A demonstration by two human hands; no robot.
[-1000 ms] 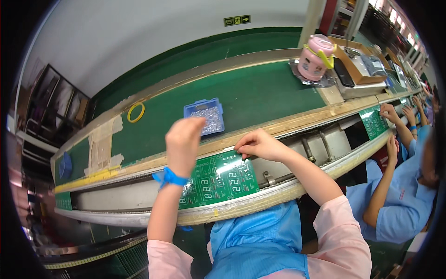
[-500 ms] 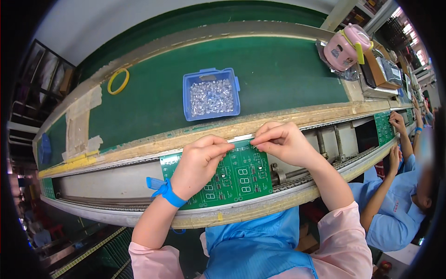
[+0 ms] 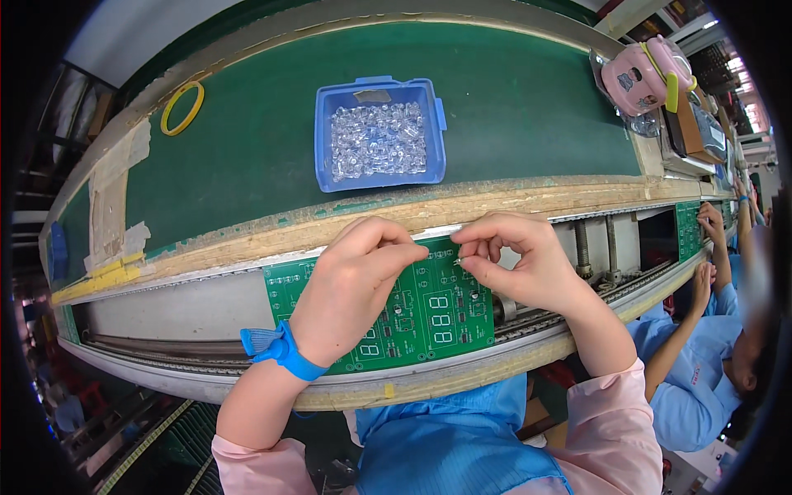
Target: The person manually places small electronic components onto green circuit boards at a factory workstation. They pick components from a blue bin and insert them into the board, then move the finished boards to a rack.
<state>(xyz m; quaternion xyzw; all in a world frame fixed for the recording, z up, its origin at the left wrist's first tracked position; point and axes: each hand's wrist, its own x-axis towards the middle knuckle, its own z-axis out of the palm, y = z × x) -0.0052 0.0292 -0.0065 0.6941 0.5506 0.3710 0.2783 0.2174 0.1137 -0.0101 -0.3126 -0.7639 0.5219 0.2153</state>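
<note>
Both of my hands are over a green circuit board (image 3: 396,334) printed with white digit outlines and fitted with small parts. At its far edge, my left hand (image 3: 351,285), with a blue band on the wrist, pinches thumb and forefinger together. Anything between those fingertips is too small to name. My right hand (image 3: 524,260) is just to the right, its thumb and forefinger apart. A tiny pale part (image 3: 458,261) shows by the right thumb tip; whether the thumb touches it, I cannot tell. The left hand covers part of the board.
A blue bin (image 3: 379,177) of small clear parts stands beyond the wooden rail (image 3: 495,196). A yellow ring (image 3: 182,108) lies far left, a pink container (image 3: 639,81) far right. The board sits on conveyor rails. Another person's hands (image 3: 708,221) work at a board on the right.
The view has shifted, bringing the bin and board closer. My right thumb and forefinger, close together before, have parted. My left hand keeps its pinch at the board's far edge.
</note>
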